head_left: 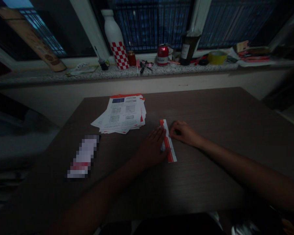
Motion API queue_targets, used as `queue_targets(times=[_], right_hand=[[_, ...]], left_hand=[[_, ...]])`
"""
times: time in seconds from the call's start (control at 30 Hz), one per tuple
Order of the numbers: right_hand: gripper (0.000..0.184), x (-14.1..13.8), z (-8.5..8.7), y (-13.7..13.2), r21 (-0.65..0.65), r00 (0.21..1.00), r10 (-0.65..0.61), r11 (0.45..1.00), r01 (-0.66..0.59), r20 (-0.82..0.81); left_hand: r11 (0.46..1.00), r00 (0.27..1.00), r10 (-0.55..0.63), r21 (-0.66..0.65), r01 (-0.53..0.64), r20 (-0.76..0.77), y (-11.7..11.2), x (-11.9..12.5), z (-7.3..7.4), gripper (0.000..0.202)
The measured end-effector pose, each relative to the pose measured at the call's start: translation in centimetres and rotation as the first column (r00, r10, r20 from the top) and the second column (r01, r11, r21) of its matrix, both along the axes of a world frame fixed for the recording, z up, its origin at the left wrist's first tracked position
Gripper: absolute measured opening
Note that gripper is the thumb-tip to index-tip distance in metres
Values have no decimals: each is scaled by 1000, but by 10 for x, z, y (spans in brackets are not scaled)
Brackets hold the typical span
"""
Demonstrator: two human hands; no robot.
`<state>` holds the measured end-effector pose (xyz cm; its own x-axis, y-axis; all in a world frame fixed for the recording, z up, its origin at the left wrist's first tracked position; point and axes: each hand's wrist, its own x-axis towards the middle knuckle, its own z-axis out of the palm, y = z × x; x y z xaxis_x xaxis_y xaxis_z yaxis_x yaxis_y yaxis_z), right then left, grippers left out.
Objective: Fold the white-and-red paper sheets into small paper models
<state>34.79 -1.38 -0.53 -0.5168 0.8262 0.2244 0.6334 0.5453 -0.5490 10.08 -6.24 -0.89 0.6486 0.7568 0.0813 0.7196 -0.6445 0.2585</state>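
A narrow folded strip of paper [171,156], white with orange-red bands, lies on the dark tabletop in front of me. My left hand [154,145] rests flat over its left side, fingers stretched out and holding it down against the table. At the strip's right edge is my right hand [182,133], thumb and forefinger curled together in a ring, their tips pinching the paper's edge. Part of the strip is hidden under my left fingers. Farther left lies a fanned stack of printed sheets [123,114] with orange-red edges.
A phone-like object [84,156], pixelated, lies on the table [210,182] at left. Along the stone windowsill [88,76] stand a checkered white bottle [119,49], a red can [163,55], a dark cup [187,49], a roll of yellow tape [217,57] and a tall cardboard tube [39,45].
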Motion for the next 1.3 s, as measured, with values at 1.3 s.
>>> queue_targets(times=[1.3], right_hand=[[19, 10, 9, -87, -67, 997, 71, 995, -69, 32]], left_hand=[[999, 1000, -11, 34, 11, 12, 1, -2, -4, 83]])
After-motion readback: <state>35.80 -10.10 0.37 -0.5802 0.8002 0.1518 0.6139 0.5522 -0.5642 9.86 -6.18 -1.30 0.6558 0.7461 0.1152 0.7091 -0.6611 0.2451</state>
